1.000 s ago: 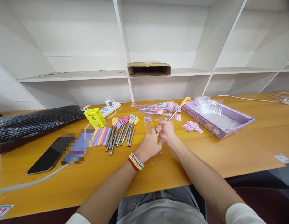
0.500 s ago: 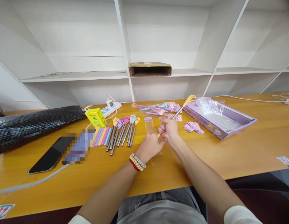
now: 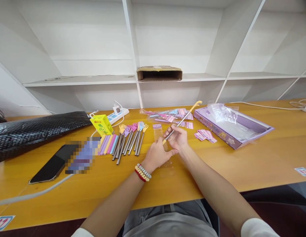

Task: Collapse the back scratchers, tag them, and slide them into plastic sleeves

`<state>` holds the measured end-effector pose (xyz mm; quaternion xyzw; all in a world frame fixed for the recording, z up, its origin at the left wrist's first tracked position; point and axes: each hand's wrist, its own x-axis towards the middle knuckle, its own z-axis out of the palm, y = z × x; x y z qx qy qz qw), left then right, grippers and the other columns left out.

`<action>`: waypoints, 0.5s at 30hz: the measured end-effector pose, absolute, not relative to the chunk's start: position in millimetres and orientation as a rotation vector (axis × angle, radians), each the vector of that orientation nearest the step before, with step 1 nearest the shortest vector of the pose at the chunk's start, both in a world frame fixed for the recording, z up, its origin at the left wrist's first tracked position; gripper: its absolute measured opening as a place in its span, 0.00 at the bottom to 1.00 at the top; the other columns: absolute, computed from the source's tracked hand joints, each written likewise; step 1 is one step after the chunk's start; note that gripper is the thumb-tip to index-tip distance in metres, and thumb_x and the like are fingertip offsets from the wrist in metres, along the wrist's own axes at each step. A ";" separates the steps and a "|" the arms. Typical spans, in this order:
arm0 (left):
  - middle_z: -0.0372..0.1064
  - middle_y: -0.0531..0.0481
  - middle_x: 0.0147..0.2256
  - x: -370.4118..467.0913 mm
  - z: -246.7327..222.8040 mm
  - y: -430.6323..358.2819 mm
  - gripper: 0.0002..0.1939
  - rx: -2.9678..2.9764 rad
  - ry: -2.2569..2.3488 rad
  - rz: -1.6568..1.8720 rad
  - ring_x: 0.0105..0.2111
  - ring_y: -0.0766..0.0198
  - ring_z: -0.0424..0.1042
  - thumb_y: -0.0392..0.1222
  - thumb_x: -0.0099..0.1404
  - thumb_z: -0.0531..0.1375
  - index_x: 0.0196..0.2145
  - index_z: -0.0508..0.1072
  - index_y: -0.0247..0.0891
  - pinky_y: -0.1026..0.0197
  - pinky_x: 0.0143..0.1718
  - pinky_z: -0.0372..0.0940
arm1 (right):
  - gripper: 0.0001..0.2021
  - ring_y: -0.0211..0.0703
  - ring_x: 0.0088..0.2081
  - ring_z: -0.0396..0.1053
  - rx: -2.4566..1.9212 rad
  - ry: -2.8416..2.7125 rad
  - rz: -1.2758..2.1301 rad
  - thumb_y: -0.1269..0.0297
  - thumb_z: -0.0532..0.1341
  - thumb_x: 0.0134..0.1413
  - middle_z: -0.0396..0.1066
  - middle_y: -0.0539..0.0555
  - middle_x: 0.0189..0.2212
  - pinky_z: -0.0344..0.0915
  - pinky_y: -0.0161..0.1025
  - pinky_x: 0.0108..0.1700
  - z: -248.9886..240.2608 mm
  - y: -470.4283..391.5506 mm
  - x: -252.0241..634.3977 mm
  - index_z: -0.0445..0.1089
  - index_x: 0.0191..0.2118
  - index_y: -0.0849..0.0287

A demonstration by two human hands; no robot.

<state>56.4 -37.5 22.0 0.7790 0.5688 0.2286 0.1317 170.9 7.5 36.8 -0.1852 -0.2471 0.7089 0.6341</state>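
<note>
Two hands over the surface: left hand closed on the pale-yellow lower end of one back scratcher with a slim metal shaft and yellow claw head; right hand half-curled, shaft lying across its fingers, can't tell how firmly it grips. Scratcher slants up and away, claw at the far end. Under the hands: one clear plastic bag with purple header card, flat, contents can't tell. Left: 1 black phone; about 6 smooth pastel handle tubes side by side, left edge pixelated. Next to them, a bunch of metal rods with coloured claw heads: yellow, purple, pink and blue seen, overlap blocks an exact count. Right: several loose pink cards, overlapping. Containers: 1 purple printed open box holding crumpled clear plastic; 1 yellow carton, upright, contents hidden. Farther: a heap of bagged scratchers, uncountable; 1 white power strip. On the shelf, 1 brown cardboard box, open end forward, interior dark.
</note>
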 end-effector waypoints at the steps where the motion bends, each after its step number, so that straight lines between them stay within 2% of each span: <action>1: 0.68 0.44 0.37 56.2 21.7 -37.1 0.34 2.255 1.639 0.679 0.39 0.53 0.69 0.65 0.51 0.56 0.47 0.59 0.37 0.60 0.33 0.60 | 0.08 0.34 0.20 0.60 -0.428 -0.589 1.624 0.68 0.59 0.38 0.59 0.45 0.18 0.61 0.36 0.26 36.6 7.0 170.2 0.57 0.25 0.58; 4: 0.66 0.43 0.41 55.9 21.4 -36.9 0.35 2.267 1.615 0.694 0.42 0.53 0.68 0.64 0.51 0.57 0.49 0.58 0.37 0.59 0.37 0.61 | 0.11 0.33 0.20 0.58 -0.437 -0.668 1.596 0.70 0.61 0.36 0.55 0.44 0.16 0.60 0.35 0.27 35.5 4.2 167.0 0.55 0.22 0.58; 7: 0.66 0.43 0.41 56.8 22.0 -38.1 0.34 2.304 1.643 0.653 0.42 0.52 0.68 0.63 0.52 0.57 0.49 0.58 0.37 0.58 0.38 0.61 | 0.21 0.30 0.17 0.52 -0.434 -0.705 1.564 0.73 0.64 0.34 0.48 0.41 0.13 0.58 0.32 0.24 34.8 1.8 164.1 0.45 0.19 0.58; 11: 0.68 0.41 0.38 60.0 23.2 -40.6 0.26 2.320 1.667 0.546 0.38 0.51 0.69 0.59 0.56 0.54 0.45 0.61 0.36 0.57 0.35 0.61 | 0.29 0.26 0.12 0.39 -0.524 -0.631 1.520 0.73 0.65 0.32 0.39 0.38 0.10 0.44 0.29 0.15 37.9 1.5 162.0 0.36 0.21 0.58; 15: 0.70 0.43 0.35 63.5 24.9 -42.2 0.21 2.317 1.588 0.586 0.36 0.52 0.70 0.53 0.60 0.53 0.46 0.61 0.37 0.58 0.33 0.60 | 0.31 0.26 0.10 0.35 -0.669 -0.527 1.487 0.75 0.64 0.30 0.36 0.37 0.09 0.36 0.29 0.12 44.2 0.9 160.2 0.34 0.22 0.56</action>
